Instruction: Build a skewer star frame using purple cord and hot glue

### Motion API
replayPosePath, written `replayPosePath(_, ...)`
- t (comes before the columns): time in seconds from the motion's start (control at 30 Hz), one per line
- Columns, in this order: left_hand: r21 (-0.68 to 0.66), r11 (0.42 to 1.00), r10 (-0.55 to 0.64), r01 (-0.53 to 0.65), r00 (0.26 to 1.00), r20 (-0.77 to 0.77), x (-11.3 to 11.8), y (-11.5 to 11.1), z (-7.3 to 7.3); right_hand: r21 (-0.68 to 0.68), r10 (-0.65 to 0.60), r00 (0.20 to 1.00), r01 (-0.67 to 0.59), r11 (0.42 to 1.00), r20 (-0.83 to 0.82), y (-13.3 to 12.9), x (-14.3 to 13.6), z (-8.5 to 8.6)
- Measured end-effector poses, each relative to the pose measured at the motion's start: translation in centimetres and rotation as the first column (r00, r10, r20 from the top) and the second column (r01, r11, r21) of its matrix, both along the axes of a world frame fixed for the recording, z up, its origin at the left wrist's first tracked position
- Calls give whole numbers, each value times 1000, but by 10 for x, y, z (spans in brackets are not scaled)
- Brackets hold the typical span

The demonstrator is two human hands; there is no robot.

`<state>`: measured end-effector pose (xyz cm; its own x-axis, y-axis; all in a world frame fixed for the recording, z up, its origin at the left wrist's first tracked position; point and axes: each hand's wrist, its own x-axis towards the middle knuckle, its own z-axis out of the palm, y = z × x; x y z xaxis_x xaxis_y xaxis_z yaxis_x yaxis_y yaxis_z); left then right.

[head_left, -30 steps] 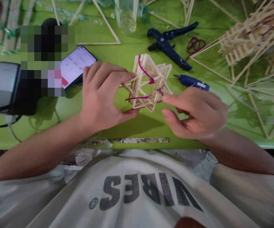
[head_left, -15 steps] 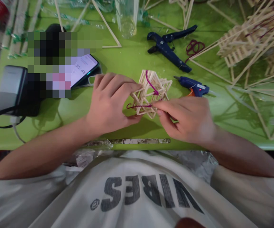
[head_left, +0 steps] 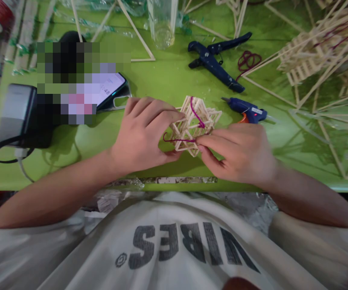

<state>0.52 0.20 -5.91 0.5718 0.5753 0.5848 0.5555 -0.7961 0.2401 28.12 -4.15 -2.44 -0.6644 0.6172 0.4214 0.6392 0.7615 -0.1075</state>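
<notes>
A small lattice frame of thin wooden sticks [head_left: 188, 125] is between my hands, just above the green table. My left hand [head_left: 146, 135] grips its left side, thumb low and fingers at the upper edge. One piece of purple string [head_left: 196, 110] lies over the top of the frame and ends in a knot. Across the lower front runs a second purple string [head_left: 178, 140], its loose end curled on the left. The thumb and forefinger of my right hand [head_left: 237, 153] pinch this string near the frame's right side. My fingers hide part of the frame.
Right of the frame lies a blue hot glue gun [head_left: 248, 109], with a dark blue cutter [head_left: 216, 64] behind it. Larger stick structures [head_left: 312, 60] fill the right side. A phone [head_left: 113, 90], a power bank [head_left: 17, 112] and a clear cup [head_left: 163, 28] stand around.
The stick frame has tilted and shifted slightly toward me and to the right in view. Both hands keep their hold, my right fingers still on the string.
</notes>
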Motion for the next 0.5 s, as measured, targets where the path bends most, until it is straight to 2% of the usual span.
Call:
replayPosePath(0.17, 9, 1000, -18, 18, 1000, 25, 0, 2, -1, -20, 3, 1000, -3, 1000, -1, 0, 0, 1)
replayPosePath(0.27, -29, 1000, -4, 4, 1000, 1, -1, 0, 2, -28, 11, 1000, -12, 1000, -16, 0, 0, 0)
replayPosePath(0.4, -117, 993, 21, -27, 998, -51, -2, -4, 5, -81, 6, 997, -12, 997, -80, 0, 0, 0)
replayPosePath(0.5, -125, 992, 6, -10, 999, -32, -3, -3, 3, -145, -9, 985, -17, 989, -173, -1, -2, 3)
